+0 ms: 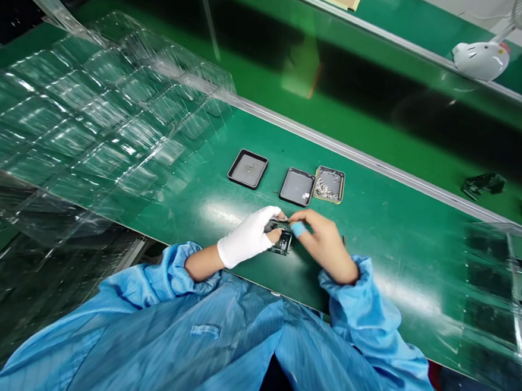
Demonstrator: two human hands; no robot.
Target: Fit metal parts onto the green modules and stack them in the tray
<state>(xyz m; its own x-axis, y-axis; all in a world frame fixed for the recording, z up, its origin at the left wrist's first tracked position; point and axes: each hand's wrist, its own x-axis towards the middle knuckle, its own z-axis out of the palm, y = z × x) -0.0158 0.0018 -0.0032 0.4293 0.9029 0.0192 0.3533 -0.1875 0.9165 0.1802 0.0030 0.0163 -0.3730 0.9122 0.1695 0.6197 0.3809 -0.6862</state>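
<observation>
My left hand (250,235), in a white glove with bare fingertips, is closed around a small dark electronic assembly (283,243) low over the green bench. At the assembly's upper edge, my right hand (320,238) has its thumb and forefinger pinched together close to the left fingertips. A blue wrap (298,228) covers part of one right finger. Whatever the right fingertips hold is too small to make out. Just beyond the hands lie a dark shallow tray (298,186) and a tray of small metal parts (335,177).
Another shallow tray (247,168) lies further left. Stacked clear plastic trays (115,114) cover the bench's left side. At the right, a clear tray (517,279) holds several boards, with a dark part (483,185) behind it. A white fan (481,60) stands on the upper ledge.
</observation>
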